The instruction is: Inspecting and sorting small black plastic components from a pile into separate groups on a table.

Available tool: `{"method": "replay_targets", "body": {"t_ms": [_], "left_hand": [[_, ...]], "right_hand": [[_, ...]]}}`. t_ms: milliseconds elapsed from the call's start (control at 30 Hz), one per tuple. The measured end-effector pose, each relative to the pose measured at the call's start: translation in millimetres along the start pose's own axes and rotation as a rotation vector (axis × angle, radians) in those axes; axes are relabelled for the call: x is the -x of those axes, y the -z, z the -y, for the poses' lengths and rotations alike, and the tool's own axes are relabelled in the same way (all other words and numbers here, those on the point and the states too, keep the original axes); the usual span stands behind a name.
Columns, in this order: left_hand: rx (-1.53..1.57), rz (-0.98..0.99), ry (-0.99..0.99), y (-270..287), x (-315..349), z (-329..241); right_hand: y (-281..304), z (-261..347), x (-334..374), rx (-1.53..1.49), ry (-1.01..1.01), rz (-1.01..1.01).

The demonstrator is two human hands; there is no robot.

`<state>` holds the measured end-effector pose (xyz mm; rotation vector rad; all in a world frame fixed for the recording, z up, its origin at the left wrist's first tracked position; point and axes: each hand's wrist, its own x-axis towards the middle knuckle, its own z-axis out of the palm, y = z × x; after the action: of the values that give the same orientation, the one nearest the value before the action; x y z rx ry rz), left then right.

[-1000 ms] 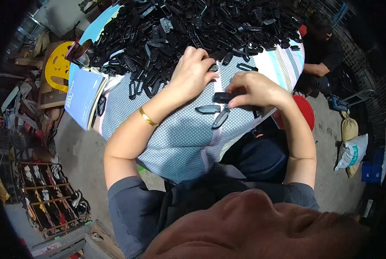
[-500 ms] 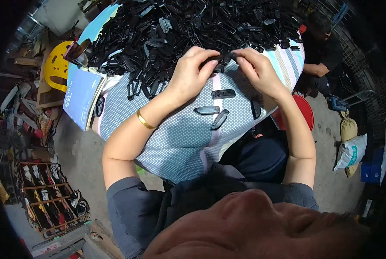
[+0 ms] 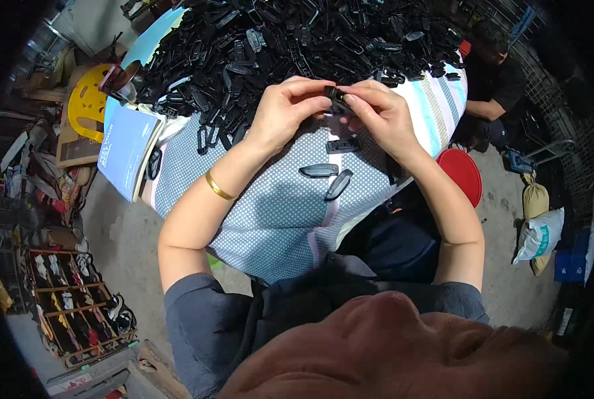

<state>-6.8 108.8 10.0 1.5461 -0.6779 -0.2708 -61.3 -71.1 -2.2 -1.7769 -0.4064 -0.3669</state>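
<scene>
Between my two hands, just in front of a large heap of small black plastic pieces [image 3: 277,50], is a small black plastic part [image 3: 335,94]. My left hand [image 3: 287,112] pinches it from the left with thumb and forefinger. From the right, my right hand [image 3: 382,114] grips it between thumb and fingertips. The fingers cover much of its shape. Nearer to me on the dotted grey cloth [image 3: 263,199] lie a flat dark rectangular piece [image 3: 343,145], a long rounded black piece [image 3: 319,171] and a tilted black piece [image 3: 339,185].
A thick blue-covered book [image 3: 127,149] sits at the cloth's left edge, beside a yellow plastic piece with holes [image 3: 87,103]. At right are a round red object [image 3: 460,176] and a seated person [image 3: 496,86]. Sacks [image 3: 539,236] stand on the floor farther right.
My hands have come closer together, the right one moving left, and now meet on the small black plastic part. The loose pieces near me on the cloth stay put.
</scene>
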Motion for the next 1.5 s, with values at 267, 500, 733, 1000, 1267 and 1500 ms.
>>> {"method": "replay_targets", "body": {"t_ms": [267,500,733,1000,1267,1500], "left_hand": [[0.173,-0.062,0.002,-10.1,4.5,5.4],[0.315,-0.046,0.038,-8.5,2.3,6.7],[0.141,0.046,-0.038,-1.7,4.9,10.7],[-0.36,0.278,0.124,-10.5,5.9,-8.1],[-0.928,0.083,-0.469,-13.0,-4.9,16.2],[-1.25,0.038,-0.564,-19.3,-14.7,29.3]], "right_hand": [[-13.7,-4.1,-0.5,0.225,0.174,-0.203],[-16.9,-5.5,-0.9,0.345,0.005,-0.139],[-16.4,-3.5,6.6,0.323,-0.06,0.055],[54.0,-22.6,-21.3,0.552,-0.045,0.202],[53.7,-55.2,-29.9,1.026,-0.099,-0.12],[57.2,-32.6,-17.2,0.977,-0.069,-0.124]]}}
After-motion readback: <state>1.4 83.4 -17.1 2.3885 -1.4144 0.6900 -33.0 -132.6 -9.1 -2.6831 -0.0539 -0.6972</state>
